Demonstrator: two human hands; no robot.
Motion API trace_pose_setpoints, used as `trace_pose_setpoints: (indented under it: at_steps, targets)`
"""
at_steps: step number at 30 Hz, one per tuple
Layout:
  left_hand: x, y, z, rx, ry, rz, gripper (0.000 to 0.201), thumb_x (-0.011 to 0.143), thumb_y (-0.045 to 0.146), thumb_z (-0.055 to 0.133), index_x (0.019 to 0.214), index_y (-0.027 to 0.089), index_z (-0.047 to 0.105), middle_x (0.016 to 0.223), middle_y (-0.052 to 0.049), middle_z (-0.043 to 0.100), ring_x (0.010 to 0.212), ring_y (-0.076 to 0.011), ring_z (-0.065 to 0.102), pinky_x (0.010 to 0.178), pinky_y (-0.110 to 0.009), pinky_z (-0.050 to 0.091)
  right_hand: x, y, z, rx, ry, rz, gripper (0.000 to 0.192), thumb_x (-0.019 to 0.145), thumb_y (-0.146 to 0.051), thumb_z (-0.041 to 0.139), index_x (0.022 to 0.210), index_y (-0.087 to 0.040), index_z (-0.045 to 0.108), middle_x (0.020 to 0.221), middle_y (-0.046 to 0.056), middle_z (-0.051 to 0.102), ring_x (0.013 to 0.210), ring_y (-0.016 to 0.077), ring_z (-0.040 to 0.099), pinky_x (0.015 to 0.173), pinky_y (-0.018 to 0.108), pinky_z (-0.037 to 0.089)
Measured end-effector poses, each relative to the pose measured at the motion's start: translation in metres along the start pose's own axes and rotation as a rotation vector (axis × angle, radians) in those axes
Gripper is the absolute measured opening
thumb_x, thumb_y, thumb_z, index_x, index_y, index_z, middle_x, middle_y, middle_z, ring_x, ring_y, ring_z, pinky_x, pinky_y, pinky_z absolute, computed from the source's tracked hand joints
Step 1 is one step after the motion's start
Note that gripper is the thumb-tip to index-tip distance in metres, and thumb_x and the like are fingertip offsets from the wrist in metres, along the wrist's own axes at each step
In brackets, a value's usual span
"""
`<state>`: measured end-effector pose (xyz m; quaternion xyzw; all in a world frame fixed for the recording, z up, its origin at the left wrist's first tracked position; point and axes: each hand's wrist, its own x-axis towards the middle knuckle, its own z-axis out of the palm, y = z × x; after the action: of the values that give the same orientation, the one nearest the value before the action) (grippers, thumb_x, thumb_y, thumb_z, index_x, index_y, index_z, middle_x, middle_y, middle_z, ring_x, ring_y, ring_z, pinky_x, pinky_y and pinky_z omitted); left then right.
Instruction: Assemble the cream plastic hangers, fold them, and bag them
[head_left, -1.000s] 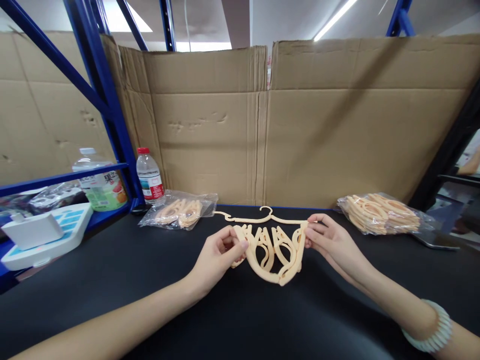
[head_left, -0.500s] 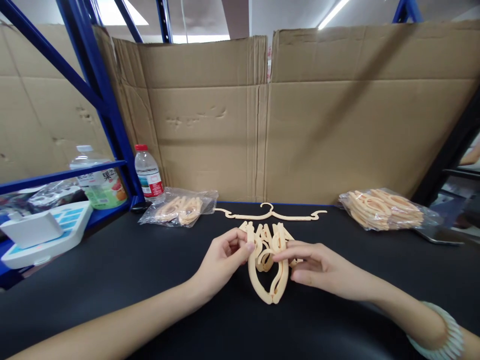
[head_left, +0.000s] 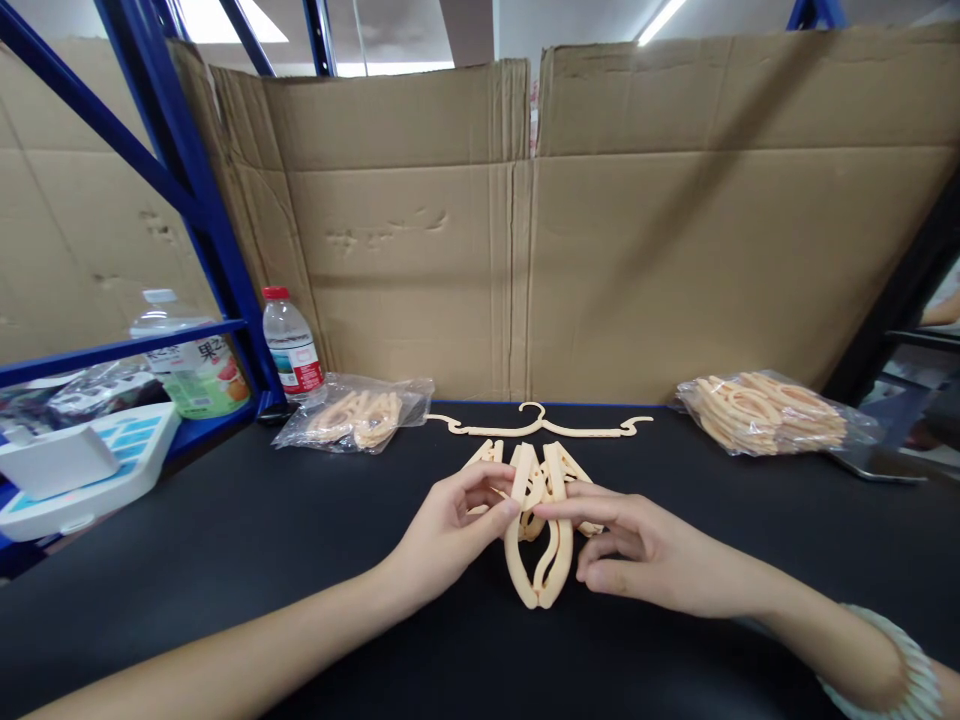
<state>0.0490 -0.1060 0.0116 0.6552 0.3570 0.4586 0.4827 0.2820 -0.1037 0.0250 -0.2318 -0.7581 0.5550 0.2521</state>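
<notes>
Left hand (head_left: 450,530) and right hand (head_left: 637,550) fingertips-inward, both pinched on the folded hanger (head_left: 538,525).

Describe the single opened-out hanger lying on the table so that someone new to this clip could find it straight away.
Start at the cardboard wall behind the black table and drop to its foot. The flat hanger lies there, arms spread wide, just beyond the folded hanger pinched between both hands. It alone is unfolded and loose; the other hangers sit in the plastic bags to either side.

Left hand (head_left: 457,525) and right hand (head_left: 637,550) meet fingertip to fingertip, forearms converging inward.
</notes>
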Motion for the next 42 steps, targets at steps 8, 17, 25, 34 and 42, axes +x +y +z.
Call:
trace_pose_setpoints:
  at_steps: [8, 17, 25, 34, 42]
  targets:
    - [0.001, 0.005, -0.001, -0.056, 0.094, -0.080, 0.033, 0.073, 0.037, 0.072, 0.095, 0.016, 0.059, 0.086, -0.005, 0.064, 0.080, -0.0201, 0.064, 0.065, -0.031, 0.056, -0.001, -0.007, -0.002, -0.133, 0.060, -0.035, 0.041, 0.088, -0.034, 0.058, 0.129, -0.029, 0.055, 0.124, 0.007, 0.055, 0.096, 0.0188, 0.058, 0.081, 0.034, 0.050]
    - [-0.001, 0.006, 0.005, -0.041, 0.039, -0.080, 0.027, 0.073, 0.031, 0.073, 0.090, 0.018, 0.056, 0.079, -0.001, 0.061, 0.073, -0.0168, 0.063, 0.061, -0.027, 0.054, -0.001, -0.005, -0.002, -0.121, -0.005, -0.001, 0.034, 0.091, -0.040, 0.053, 0.121, -0.025, 0.060, 0.105, 0.005, 0.060, 0.083, 0.0157, 0.053, 0.075, 0.029, 0.045]
    - [-0.004, 0.009, -0.004, 0.308, 0.011, 0.198, 0.019, 0.084, 0.024, 0.058, 0.103, 0.021, 0.060, 0.106, -0.008, 0.057, 0.100, -0.0221, 0.058, 0.077, -0.032, 0.055, -0.004, -0.007, -0.026, -0.143, 0.137, -0.049, 0.048, 0.086, -0.044, 0.059, 0.131, -0.026, 0.054, 0.099, 0.005, 0.062, 0.084, 0.0171, 0.058, 0.074, 0.030, 0.047]
    - [-0.009, 0.007, -0.014, 0.920, -0.178, 0.376, 0.039, 0.081, 0.015, 0.054, 0.119, 0.025, 0.053, 0.140, -0.010, 0.040, 0.131, -0.0287, 0.034, 0.107, -0.046, 0.035, -0.007, 0.026, -0.073, -0.660, 0.435, 0.154, 0.042, 0.086, -0.052, 0.051, 0.106, -0.018, 0.065, 0.083, 0.005, 0.063, 0.071, 0.0201, 0.056, 0.066, 0.035, 0.048]
    - [-0.014, 0.008, -0.014, 1.140, -0.357, 0.227, 0.056, 0.087, 0.026, 0.050, 0.141, 0.035, 0.036, 0.155, -0.004, 0.024, 0.142, -0.0359, 0.015, 0.109, -0.065, 0.017, -0.017, 0.019, -0.071, -0.836, 0.124, 0.246, 0.059, 0.087, -0.058, 0.048, 0.136, -0.025, 0.042, 0.115, 0.009, 0.051, 0.102, 0.0260, 0.052, 0.094, 0.043, 0.041]
